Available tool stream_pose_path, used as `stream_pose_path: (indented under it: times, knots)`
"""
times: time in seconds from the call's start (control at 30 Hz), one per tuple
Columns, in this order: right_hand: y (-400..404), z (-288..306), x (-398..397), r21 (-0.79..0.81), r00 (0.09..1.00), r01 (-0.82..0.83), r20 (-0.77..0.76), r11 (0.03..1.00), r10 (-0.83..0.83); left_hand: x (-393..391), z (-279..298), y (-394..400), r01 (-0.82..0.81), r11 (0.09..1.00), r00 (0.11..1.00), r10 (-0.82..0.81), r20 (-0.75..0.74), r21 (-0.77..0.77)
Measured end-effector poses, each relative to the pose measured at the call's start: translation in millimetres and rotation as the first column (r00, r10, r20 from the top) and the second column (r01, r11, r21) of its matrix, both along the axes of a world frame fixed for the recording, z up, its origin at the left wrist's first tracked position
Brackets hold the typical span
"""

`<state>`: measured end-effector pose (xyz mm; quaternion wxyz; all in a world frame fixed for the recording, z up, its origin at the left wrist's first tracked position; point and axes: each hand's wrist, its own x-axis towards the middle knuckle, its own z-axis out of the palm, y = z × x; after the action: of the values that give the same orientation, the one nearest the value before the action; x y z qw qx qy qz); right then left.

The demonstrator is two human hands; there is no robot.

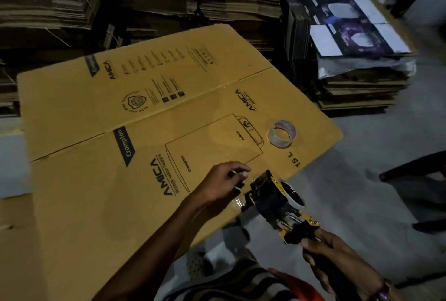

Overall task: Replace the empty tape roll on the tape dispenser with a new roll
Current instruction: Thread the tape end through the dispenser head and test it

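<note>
Tape dispenser (277, 204), yellow-black metal, gripped by right hand (337, 257); left hand (224, 185) pinches clear film (237, 201).

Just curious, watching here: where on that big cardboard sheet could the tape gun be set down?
Bare room lies on the cardboard sheet left of the left hand, and between that hand and the tape roll. It is crowded where the tape gun hangs in the right hand.

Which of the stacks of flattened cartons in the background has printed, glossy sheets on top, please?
The right-hand stack: its top sheets are white and purple; the others are plain brown cardboard.
</note>
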<state>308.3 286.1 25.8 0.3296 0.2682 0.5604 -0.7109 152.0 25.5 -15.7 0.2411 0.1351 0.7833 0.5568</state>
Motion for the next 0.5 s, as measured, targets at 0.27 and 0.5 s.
stream_pose_path:
  times: [0.27, 0.5]
  knots:
    - [-28, 6, -62, 0.219, 0.982, -0.174, -0.034, 0.96, 0.186, -33, 18, -23, -0.207, 0.972, 0.923, 0.157, 0.351, 0.109]
    - [-40, 3, -147, 0.305, 0.926, -0.303, -0.13, 0.903, 0.354, -69, 16, -48, -0.386, 0.917, 0.867, 0.322, 0.379, 0.104]
